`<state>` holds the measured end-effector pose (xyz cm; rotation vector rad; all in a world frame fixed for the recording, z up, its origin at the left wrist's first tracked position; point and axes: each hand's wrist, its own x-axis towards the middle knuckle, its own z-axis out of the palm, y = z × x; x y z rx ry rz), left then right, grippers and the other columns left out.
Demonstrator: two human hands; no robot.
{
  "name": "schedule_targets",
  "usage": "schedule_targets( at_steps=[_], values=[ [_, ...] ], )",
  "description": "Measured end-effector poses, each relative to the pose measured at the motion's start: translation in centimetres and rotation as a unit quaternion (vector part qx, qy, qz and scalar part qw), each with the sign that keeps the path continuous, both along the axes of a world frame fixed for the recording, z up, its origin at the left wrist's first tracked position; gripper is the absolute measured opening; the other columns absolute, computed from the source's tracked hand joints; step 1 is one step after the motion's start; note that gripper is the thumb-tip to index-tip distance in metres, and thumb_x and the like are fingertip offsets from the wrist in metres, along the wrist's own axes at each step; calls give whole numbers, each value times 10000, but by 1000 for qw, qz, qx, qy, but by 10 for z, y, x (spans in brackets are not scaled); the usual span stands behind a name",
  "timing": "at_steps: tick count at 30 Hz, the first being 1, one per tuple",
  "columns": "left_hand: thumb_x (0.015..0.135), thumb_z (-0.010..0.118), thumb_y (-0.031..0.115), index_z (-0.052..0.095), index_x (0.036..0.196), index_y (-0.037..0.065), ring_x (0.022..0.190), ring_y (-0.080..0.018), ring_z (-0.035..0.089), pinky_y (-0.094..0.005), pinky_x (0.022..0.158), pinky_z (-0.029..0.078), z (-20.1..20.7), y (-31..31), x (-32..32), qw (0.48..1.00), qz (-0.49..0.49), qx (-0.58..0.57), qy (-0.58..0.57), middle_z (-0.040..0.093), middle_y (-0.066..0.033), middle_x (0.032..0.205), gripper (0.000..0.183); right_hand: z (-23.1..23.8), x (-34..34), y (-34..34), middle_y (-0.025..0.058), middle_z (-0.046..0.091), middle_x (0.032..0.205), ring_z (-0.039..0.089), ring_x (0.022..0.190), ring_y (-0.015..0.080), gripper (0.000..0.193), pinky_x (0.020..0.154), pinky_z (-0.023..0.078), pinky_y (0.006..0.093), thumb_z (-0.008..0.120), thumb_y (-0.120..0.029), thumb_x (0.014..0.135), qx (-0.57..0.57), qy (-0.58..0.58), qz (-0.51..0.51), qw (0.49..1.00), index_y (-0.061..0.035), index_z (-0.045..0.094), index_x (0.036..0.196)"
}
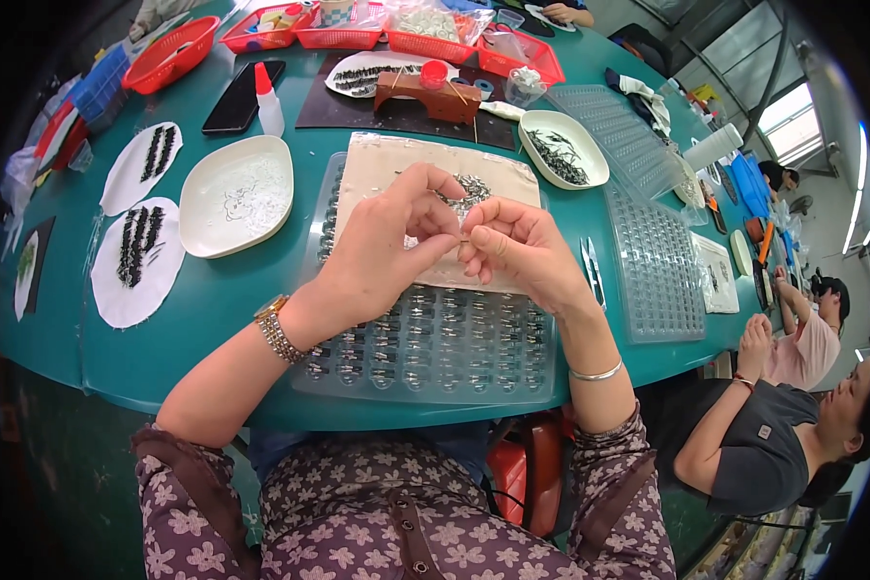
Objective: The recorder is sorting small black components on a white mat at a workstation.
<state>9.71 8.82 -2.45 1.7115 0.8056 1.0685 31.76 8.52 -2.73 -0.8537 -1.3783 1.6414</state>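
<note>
Above the board [382,159], near the table's [135,353] near edge, the left hand [396,237] and right hand [522,242] pinch a tiny piece [463,236], too small to identify. Bits [476,186] lie beyond, toward the board's far edge; a tray [435,394] sits beneath it.

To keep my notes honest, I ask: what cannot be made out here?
- Head view: anything between the left hand and right hand; too small.
- Head view: how far the silvery pieces spread; hidden by both hands.
- Head view: upper middle of the clear tray; covered by the beige board.
- Head view: person at top left; cut off by the edge.
</note>
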Motion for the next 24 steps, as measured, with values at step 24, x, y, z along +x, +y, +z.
schedule_targets(
  at_steps=[24],
  values=[
    [876,639,-119,581,1222,41,843,-111,619,-241,823,501,-29,27,4,1000,5,-6,-3,662,-39,936,385,17,43,-48,23,612,871,528,806,208,94,746,456,309,764,-34,818,348,-526,-31,776,-60,692,873]
  ],
)
